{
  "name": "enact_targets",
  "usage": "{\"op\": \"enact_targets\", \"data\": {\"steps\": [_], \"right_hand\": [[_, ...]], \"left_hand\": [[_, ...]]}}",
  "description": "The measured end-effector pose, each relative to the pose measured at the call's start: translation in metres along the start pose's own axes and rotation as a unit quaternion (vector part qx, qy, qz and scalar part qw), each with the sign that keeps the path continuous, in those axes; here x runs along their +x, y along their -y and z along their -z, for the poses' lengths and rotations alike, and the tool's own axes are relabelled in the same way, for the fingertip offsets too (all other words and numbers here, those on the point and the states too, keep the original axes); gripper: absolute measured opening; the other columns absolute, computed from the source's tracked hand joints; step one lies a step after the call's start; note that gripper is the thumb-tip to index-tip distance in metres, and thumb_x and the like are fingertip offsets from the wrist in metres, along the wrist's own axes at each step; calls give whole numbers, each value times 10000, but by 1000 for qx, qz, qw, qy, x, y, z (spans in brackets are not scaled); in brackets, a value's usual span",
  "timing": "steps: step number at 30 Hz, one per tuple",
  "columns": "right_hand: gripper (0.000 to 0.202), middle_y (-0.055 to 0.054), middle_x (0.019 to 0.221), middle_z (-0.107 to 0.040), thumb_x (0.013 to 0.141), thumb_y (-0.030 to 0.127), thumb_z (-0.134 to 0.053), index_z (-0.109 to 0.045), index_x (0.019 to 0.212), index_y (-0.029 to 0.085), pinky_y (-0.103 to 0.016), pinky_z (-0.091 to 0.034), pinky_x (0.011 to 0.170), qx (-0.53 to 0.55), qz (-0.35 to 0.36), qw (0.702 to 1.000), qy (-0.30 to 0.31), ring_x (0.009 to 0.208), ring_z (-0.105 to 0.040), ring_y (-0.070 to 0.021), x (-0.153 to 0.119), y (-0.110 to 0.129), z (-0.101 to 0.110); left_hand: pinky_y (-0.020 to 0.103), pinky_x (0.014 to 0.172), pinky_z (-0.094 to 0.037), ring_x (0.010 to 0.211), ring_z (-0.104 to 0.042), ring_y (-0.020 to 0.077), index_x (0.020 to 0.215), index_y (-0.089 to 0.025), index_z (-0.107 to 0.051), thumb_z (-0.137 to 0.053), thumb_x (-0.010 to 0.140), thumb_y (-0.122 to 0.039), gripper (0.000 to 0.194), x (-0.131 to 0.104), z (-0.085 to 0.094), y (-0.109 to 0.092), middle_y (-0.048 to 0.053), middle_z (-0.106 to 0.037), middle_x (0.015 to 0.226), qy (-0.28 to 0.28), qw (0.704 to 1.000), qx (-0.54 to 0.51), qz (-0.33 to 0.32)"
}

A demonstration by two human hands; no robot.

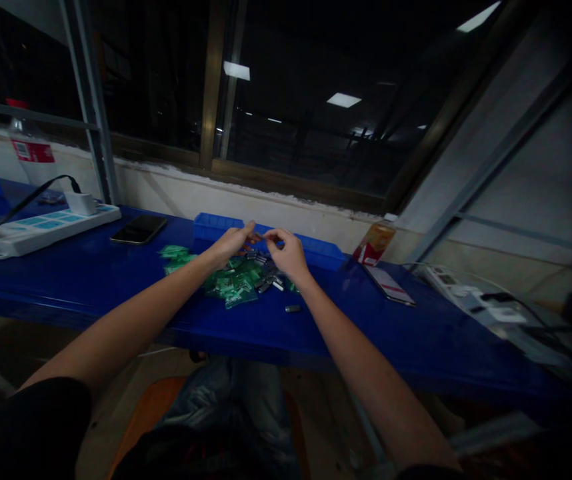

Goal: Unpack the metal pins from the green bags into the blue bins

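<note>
My left hand [231,243] and my right hand [289,253] meet over a heap of small green circuit boards [231,281] and small grey metal parts [269,281] on the blue table [91,280]. The fingertips of both hands pinch together around something tiny between them; it is too small and dark to make out. One loose metal part [293,309] lies on the table just right of the heap, below my right wrist. A low blue bin [216,227] stands right behind my hands.
A black phone [139,229] and a white power strip [41,230] with a plugged charger lie at the left. A red-and-gold pack [373,243], a flat card [390,285] and another power strip [476,297] lie at the right. A dark window runs behind.
</note>
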State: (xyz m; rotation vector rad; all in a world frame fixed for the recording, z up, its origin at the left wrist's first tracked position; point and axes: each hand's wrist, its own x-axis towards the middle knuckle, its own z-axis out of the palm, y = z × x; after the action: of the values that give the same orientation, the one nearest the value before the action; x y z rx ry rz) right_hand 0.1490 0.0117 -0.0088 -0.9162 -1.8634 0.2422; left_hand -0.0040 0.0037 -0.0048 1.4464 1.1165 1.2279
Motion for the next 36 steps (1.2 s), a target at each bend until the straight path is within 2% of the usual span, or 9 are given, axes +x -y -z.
{"op": "enact_targets", "data": {"steps": [6, 9, 12, 16, 21, 25, 28, 33, 36], "right_hand": [[229, -59, 943, -481, 653, 109, -480, -662, 755, 202, -337, -431, 785, -40, 0, 999, 3, 946, -488, -204, -1, 4, 0], [153, -56, 990, -488, 642, 210, -547, -669, 734, 201, -336, -426, 786, 27, -92, 995, 9, 1005, -462, -217, 1, 2, 0], [305, -47, 932, -564, 707, 460, -508, -654, 706, 191, -295, -424, 688, 156, -207, 965, 32, 915, -499, -192, 3, 3, 2], [326, 3, 633, -549, 661, 490, -552, -603, 691, 170, -221, -352, 529, 250, -268, 930, 40, 606, -494, -114, 2, 3, 3], [165, 59, 509, -465, 622, 329, -587, -551, 687, 181, -209, -304, 468, 189, -202, 961, 0, 468, -398, -81, 2, -4, -1], [125, 74, 465, -413, 672, 301, -541, -561, 732, 194, -215, -300, 473, 111, -121, 986, -3, 438, -359, -84, 2, -6, -3], [109, 45, 552, -498, 681, 257, -520, -591, 733, 193, -230, -356, 552, 62, -53, 997, -10, 518, -439, -101, 1, -4, -3], [199, -14, 769, -599, 648, 137, -443, -629, 690, 191, -281, -416, 709, 22, -18, 1000, 9, 728, -536, -148, 0, 1, 1], [257, -18, 804, -574, 582, 76, -439, -644, 693, 184, -295, -423, 756, 25, -40, 999, 18, 740, -534, -143, 1, 0, 1]], "left_hand": [[221, 533, -369, 550, -482, 94, 781, -158, -574, -556, 759, -286, 131, 2, 0, 2, 13, -585, 727, -30, 999, -23, 9], [227, 573, -395, 578, -490, 104, 820, -164, -562, -549, 758, -253, 110, 4, 2, 5, 0, -557, 694, -66, 989, 54, -117], [257, 673, -409, 669, -508, 132, 822, -168, -587, -548, 760, -227, 94, 3, 3, 5, 11, -547, 724, -77, 939, 200, -268], [274, 710, -413, 682, -511, 134, 859, -190, -620, -555, 751, -187, 126, -2, -1, 5, 29, -528, 835, -45, 894, 299, -330], [296, 734, -414, 717, -524, 163, 802, -179, -652, -572, 729, -218, 115, 1, -3, 8, 39, -559, 796, -46, 910, 302, -281], [281, 630, -413, 691, -541, 173, 713, -149, -650, -445, 818, -420, 356, 4, -1, 4, 65, -626, 744, -35, 984, 136, -107], [257, 530, -385, 607, -533, 149, 708, -131, -628, -400, 824, -499, 448, 2, 1, 0, 83, -638, 763, -21, 1000, -7, 12], [217, 520, -354, 539, -479, 91, 700, -151, -584, -571, 753, -235, 101, -6, -3, -3, 3, -578, 649, -8, 999, -41, 23], [206, 501, -339, 499, -442, 77, 707, -147, -562, -558, 755, -172, 54, -4, -6, -1, -18, -527, 590, -22, 999, -45, 5]]}}
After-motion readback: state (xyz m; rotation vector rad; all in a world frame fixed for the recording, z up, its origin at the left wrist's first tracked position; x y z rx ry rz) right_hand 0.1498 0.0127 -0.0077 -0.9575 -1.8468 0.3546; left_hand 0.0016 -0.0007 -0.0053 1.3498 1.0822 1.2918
